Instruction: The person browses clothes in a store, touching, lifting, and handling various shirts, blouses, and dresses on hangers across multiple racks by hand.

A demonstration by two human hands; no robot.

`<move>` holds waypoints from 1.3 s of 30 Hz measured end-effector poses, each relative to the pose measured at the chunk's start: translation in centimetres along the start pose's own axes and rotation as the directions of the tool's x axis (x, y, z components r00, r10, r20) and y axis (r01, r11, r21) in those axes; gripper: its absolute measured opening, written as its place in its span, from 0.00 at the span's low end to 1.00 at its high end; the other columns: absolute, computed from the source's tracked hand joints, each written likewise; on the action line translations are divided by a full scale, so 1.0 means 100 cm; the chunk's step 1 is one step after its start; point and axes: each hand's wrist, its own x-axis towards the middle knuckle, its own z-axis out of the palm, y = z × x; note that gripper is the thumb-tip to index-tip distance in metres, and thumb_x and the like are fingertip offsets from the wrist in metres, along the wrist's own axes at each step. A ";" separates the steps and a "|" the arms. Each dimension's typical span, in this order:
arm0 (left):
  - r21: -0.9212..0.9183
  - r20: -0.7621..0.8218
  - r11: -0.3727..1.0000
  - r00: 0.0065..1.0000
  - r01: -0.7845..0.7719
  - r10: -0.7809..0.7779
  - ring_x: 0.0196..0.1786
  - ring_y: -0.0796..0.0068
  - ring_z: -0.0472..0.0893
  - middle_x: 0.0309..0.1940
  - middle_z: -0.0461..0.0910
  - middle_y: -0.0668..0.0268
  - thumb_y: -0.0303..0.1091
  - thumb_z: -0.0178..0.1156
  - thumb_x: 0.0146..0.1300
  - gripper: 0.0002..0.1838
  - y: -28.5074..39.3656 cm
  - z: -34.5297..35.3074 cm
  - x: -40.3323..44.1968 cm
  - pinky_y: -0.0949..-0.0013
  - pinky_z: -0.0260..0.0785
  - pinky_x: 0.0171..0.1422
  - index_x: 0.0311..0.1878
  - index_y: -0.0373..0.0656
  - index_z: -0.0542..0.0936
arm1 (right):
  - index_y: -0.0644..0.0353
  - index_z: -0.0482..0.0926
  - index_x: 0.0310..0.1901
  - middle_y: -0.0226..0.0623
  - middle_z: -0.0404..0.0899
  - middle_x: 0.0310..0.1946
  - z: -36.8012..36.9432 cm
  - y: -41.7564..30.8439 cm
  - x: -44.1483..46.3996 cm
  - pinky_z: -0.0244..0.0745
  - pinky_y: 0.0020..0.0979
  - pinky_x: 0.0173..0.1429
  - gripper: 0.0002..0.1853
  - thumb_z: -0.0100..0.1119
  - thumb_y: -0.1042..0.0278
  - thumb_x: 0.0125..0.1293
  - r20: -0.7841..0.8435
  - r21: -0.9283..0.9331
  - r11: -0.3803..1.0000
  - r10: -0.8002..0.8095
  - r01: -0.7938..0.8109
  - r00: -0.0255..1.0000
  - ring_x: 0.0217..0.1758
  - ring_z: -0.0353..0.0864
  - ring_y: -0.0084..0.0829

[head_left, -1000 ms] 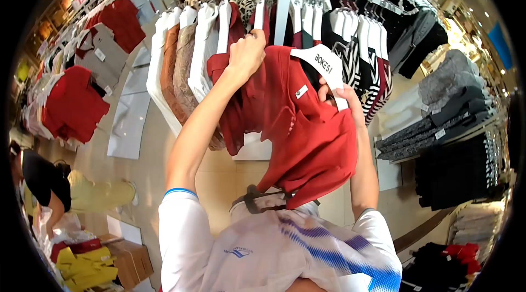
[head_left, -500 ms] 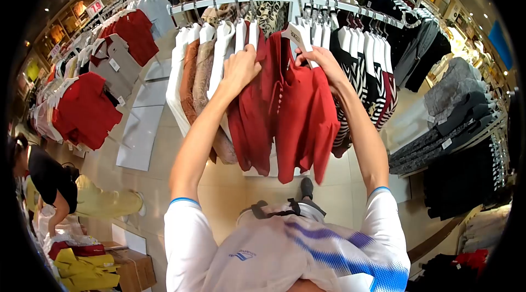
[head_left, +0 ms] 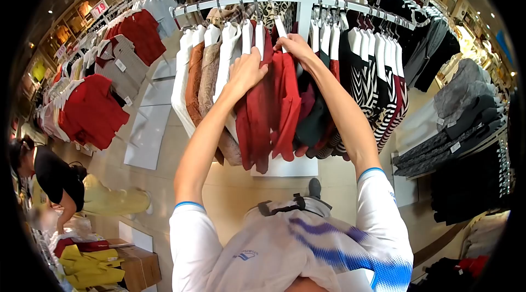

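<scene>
In the head view a red garment hangs upright on a white hanger, its hook up at the white rail. The fingers of my right hand are closed on this hanger near its shoulder. Just left of it, my left hand is closed at the top of another red garment, beside its white hanger. White, rust and tan garments hang to the left of my hands. On the right are dark green and black-and-white patterned garments.
A person in a black top bends at the far left, near a cardboard box and yellow clothes. More racks hold red garments at left and grey and black clothes at right.
The red garment on its hanger has gone from in front of my body up to the rail, now hanging narrow and edge-on. My right hand has moved up and left with it.
</scene>
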 end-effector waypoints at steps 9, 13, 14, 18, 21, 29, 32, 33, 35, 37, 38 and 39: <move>0.051 0.029 0.998 0.999 -0.024 0.022 0.35 0.43 0.79 0.27 0.79 0.45 0.45 0.60 0.56 0.24 -0.006 0.002 -0.001 0.48 0.70 0.39 0.40 0.31 0.68 | 0.71 0.78 0.31 0.40 0.80 0.26 0.027 0.011 -0.007 0.77 0.29 0.24 0.18 0.62 0.58 0.55 0.024 -0.075 0.997 0.038 -0.036 0.999 0.24 0.80 0.29; 0.136 -0.045 0.991 0.999 -0.020 0.026 0.36 0.41 0.77 0.30 0.78 0.44 0.46 0.59 0.58 0.22 -0.008 -0.001 -0.010 0.48 0.68 0.37 0.39 0.34 0.66 | 0.70 0.70 0.52 0.51 0.75 0.44 0.048 0.028 -0.022 0.73 0.32 0.48 0.29 0.60 0.53 0.59 -0.328 -0.178 0.975 -0.187 0.134 0.926 0.47 0.78 0.41; 0.126 -0.068 0.991 0.997 -0.033 0.042 0.36 0.41 0.77 0.31 0.78 0.44 0.46 0.59 0.59 0.22 -0.007 -0.004 -0.015 0.48 0.68 0.37 0.39 0.34 0.66 | 0.69 0.66 0.55 0.52 0.70 0.49 0.051 0.040 -0.035 0.71 0.32 0.52 0.30 0.59 0.53 0.61 -0.366 -0.024 0.985 -0.170 0.173 0.915 0.52 0.74 0.41; 0.175 -0.127 0.983 0.989 -0.052 0.075 0.35 0.43 0.78 0.37 0.76 0.49 0.44 0.59 0.59 0.20 -0.007 -0.004 -0.032 0.49 0.70 0.36 0.37 0.34 0.69 | 0.60 0.62 0.62 0.35 0.68 0.54 0.089 0.101 -0.132 0.66 0.24 0.55 0.22 0.47 0.62 0.71 -0.435 0.265 0.908 -0.188 0.324 0.881 0.54 0.70 0.23; 0.158 -0.166 0.986 0.982 -0.063 0.089 0.35 0.44 0.78 0.43 0.73 0.51 0.44 0.58 0.60 0.20 -0.007 -0.004 -0.044 0.50 0.70 0.37 0.39 0.34 0.69 | 0.63 0.66 0.58 0.45 0.69 0.56 0.120 0.225 -0.190 0.62 0.33 0.64 0.18 0.46 0.69 0.68 -0.261 0.121 0.984 -0.092 0.127 0.961 0.61 0.69 0.39; -0.009 -0.260 0.997 0.963 -0.076 0.071 0.29 0.55 0.74 0.39 0.71 0.56 0.39 0.61 0.59 0.17 -0.003 -0.006 -0.094 0.58 0.67 0.35 0.41 0.35 0.70 | 0.60 0.58 0.62 0.46 0.66 0.57 0.132 0.425 -0.245 0.63 0.40 0.63 0.44 0.71 0.61 0.44 -0.207 -0.524 0.813 0.166 -0.252 0.964 0.60 0.67 0.42; -0.122 -0.188 0.992 0.982 -0.006 -0.018 0.25 0.68 0.69 0.31 0.69 0.61 0.31 0.62 0.58 0.13 0.004 -0.010 -0.114 0.67 0.64 0.31 0.39 0.36 0.69 | 0.59 0.57 0.62 0.45 0.66 0.57 0.136 0.409 -0.222 0.64 0.40 0.62 0.48 0.74 0.57 0.39 -0.215 -0.535 0.805 0.163 -0.256 0.963 0.60 0.67 0.44; -0.209 -0.142 0.977 0.987 0.041 -0.072 0.25 0.71 0.68 0.30 0.69 0.62 0.29 0.62 0.58 0.12 0.004 -0.010 -0.121 0.70 0.63 0.30 0.38 0.36 0.69 | 0.59 0.57 0.62 0.45 0.67 0.56 0.138 0.401 -0.214 0.64 0.39 0.63 0.50 0.75 0.56 0.37 -0.183 -0.553 0.802 0.148 -0.226 0.972 0.60 0.67 0.45; -0.206 -0.146 0.978 0.987 0.033 -0.064 0.23 0.76 0.66 0.26 0.68 0.65 0.26 0.61 0.58 0.10 0.004 -0.010 -0.133 0.74 0.60 0.28 0.37 0.36 0.69 | 0.58 0.67 0.56 0.44 0.74 0.48 0.142 0.397 -0.200 0.69 0.41 0.57 0.39 0.73 0.56 0.40 -0.235 -0.467 0.862 0.095 -0.198 0.967 0.54 0.73 0.47; -0.278 -0.071 0.957 0.992 0.083 -0.107 0.21 0.78 0.65 0.26 0.70 0.66 0.25 0.61 0.58 0.10 0.002 -0.010 -0.146 0.75 0.59 0.25 0.36 0.36 0.69 | 0.57 0.73 0.47 0.43 0.77 0.39 0.143 0.403 -0.185 0.73 0.42 0.49 0.23 0.66 0.57 0.50 -0.266 -0.231 0.934 0.209 -0.273 0.941 0.44 0.77 0.48; -0.310 -0.097 0.950 0.992 0.046 -0.080 0.18 0.80 0.65 0.22 0.70 0.67 0.25 0.61 0.58 0.08 0.001 -0.007 -0.150 0.76 0.57 0.22 0.34 0.36 0.69 | 0.56 0.76 0.43 0.42 0.79 0.35 0.143 0.406 -0.181 0.75 0.42 0.45 0.17 0.62 0.57 0.55 -0.243 -0.137 0.949 0.245 -0.283 0.939 0.40 0.79 0.47; -0.306 -0.083 0.951 0.993 0.053 -0.082 0.18 0.80 0.65 0.22 0.70 0.67 0.25 0.61 0.58 0.08 -0.001 -0.004 -0.156 0.76 0.57 0.22 0.34 0.36 0.69 | 0.55 0.76 0.46 0.40 0.79 0.38 0.141 0.427 -0.184 0.75 0.39 0.45 0.17 0.58 0.55 0.58 -0.117 -0.054 0.964 0.252 -0.259 0.961 0.42 0.80 0.43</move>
